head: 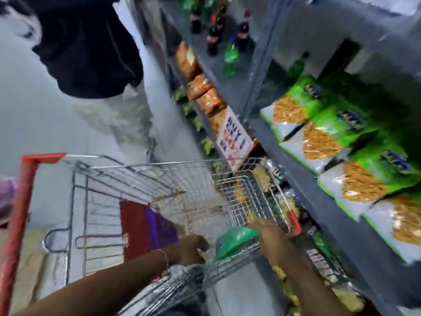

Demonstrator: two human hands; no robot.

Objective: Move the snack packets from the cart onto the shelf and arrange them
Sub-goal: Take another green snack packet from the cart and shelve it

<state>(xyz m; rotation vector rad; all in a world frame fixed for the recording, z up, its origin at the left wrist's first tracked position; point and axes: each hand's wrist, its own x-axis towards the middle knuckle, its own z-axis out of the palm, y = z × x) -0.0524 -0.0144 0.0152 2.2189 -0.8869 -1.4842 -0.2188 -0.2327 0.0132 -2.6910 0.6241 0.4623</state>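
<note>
The frame is blurred by motion. A wire shopping cart (141,176) with red trim stands in front of me. Inside it lie a red and purple packet (145,226) and a green snack packet (234,240). My left hand (192,249) reaches over the cart's near rim, fingers curled, just left of the green packet. My right hand (268,231) rests on the green packet's right end at the cart's corner and seems to grip it. The shelf (303,179) on the right holds rows of green and white snack packets (337,137).
A person in a black top (91,49) stands in the aisle beyond the cart on the left. Orange packets (200,87) and a price sign (232,137) line a lower shelf edge. Dark and green bottles (218,35) stand further back. More packets sit low at the right (323,258).
</note>
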